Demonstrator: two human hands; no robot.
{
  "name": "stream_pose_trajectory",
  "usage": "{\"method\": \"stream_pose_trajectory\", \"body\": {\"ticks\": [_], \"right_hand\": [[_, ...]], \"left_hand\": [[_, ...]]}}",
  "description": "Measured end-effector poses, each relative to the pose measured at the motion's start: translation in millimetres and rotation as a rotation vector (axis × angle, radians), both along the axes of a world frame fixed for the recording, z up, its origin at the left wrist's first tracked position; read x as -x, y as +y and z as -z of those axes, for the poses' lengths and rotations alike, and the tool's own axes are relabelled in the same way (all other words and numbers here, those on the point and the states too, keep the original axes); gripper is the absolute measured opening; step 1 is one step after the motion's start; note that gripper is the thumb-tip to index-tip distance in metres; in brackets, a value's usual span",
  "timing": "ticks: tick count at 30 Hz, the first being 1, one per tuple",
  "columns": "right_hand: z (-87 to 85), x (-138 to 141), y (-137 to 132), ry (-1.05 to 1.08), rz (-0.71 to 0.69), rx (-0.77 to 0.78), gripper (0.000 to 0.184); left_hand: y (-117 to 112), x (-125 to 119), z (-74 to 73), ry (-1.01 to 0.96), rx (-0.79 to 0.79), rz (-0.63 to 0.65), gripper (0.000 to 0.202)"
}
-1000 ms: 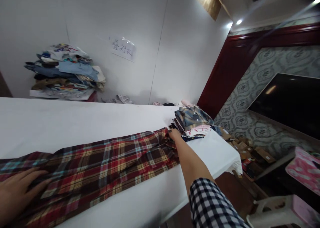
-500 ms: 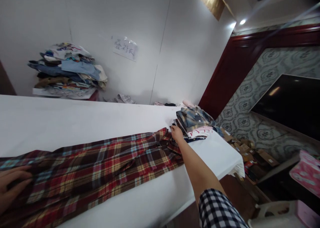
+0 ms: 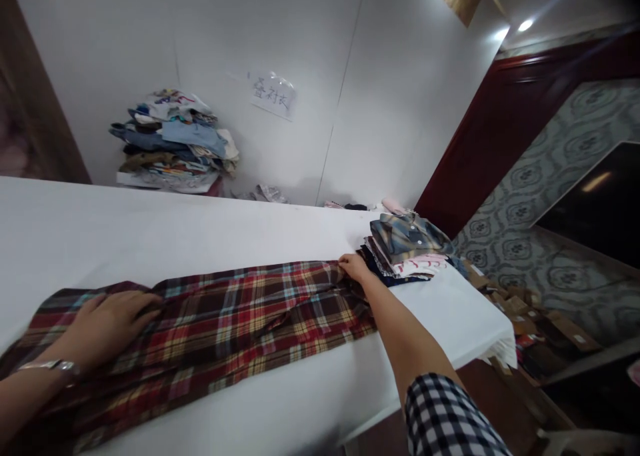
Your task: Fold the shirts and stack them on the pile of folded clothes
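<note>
A red, brown and yellow plaid shirt (image 3: pixel 220 316) lies stretched lengthwise along the white table, partly folded and creased. At its right end my right hand (image 3: pixel 354 268) pinches the top edge near the collar, just left of a folded clothes stack. My left hand (image 3: pixel 117 319), wearing a bracelet, rests on the shirt's left part with fingers extended over the cloth. Its palm hides some of the fabric beneath. The shirt's far left end lies partly under my left forearm.
Folded clothes (image 3: pixel 413 236), topped by a grey-blue plaid shirt, stand at the table's right end. A tall heap of clothes (image 3: pixel 180 143) sits beyond the white table (image 3: pixel 150 223) by the wall. A handwritten sign (image 3: pixel 273 96) hangs there. Cardboard boxes (image 3: pixel 515 306) lie on the right.
My left hand has come further into view and moved right over the shirt. My right hand still grips the shirt's right end, whose upper edge now lies straighter. The view has turned left.
</note>
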State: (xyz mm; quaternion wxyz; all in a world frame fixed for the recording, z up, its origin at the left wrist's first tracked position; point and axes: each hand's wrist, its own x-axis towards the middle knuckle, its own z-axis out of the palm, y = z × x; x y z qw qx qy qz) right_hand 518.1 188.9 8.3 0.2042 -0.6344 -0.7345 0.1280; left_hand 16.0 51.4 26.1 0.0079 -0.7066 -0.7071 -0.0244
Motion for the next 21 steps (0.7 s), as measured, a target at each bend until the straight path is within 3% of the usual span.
{"method": "stream_pose_trajectory", "body": {"ticks": [4, 8, 13, 15, 19, 21], "right_hand": [[7.8, -2.1, -6.6, -0.011, 0.027, 0.021, 0.013], [7.0, -0.3, -5.3, -0.034, 0.05, -0.006, 0.016], [-5.0, 18.6, -7.5, -0.046, 0.024, -0.168, 0.034], [-4.5, 31.4, -15.2, -0.069, -0.042, -0.215, 0.042], [10.8, 53.8, -33.9, -0.183, -0.175, 0.05, 0.058], [17.9, 58.2, -40.0, -0.213, -0.167, 0.148, 0.06]], "left_hand": [[-0.1, 4.5, -13.2, 0.021, -0.011, -0.074, 0.054], [-6.0, 3.6, -14.2, -0.003, 0.054, -0.117, 0.048], [-16.9, -15.4, -15.6, 0.024, -0.283, 0.006, 0.049], [-22.3, -25.6, -12.7, 0.016, -0.299, 0.092, 0.05], [-30.8, -36.7, 2.1, -0.004, -0.05, 0.099, 0.043], [-31.6, -36.6, 9.8, -0.035, -0.026, 0.065, 0.041]]}}
